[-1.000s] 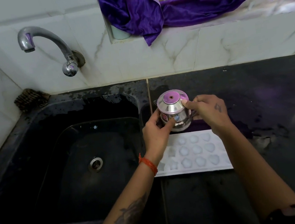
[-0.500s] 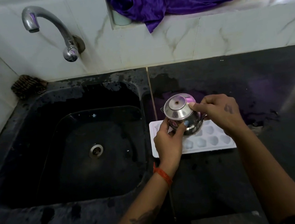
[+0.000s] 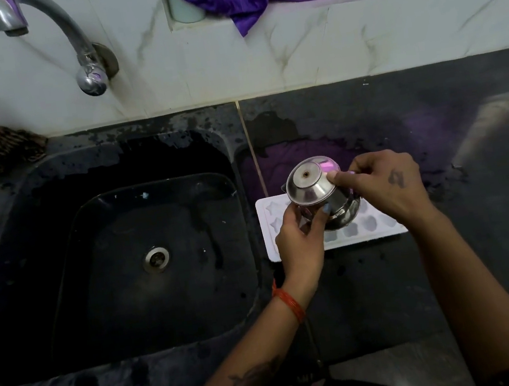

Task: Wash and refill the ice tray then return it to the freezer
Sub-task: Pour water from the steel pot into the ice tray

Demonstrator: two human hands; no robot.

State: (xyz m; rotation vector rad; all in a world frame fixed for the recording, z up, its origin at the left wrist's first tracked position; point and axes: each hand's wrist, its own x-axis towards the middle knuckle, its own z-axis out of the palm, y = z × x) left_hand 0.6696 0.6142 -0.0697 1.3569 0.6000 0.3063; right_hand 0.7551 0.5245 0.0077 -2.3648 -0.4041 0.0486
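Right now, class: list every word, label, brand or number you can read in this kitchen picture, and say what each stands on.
None can be read.
Right hand: a dark mark on its back, too blurred to read.
Steel pot, ice tray, tap: no lettering shows.

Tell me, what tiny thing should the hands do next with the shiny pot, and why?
Probably keep the steel pot tipped and slide it along the white ice tray toward the right-hand cups. Both the left hand and right hand grip it, upended over the tray's left part, so pouring there looks under way.
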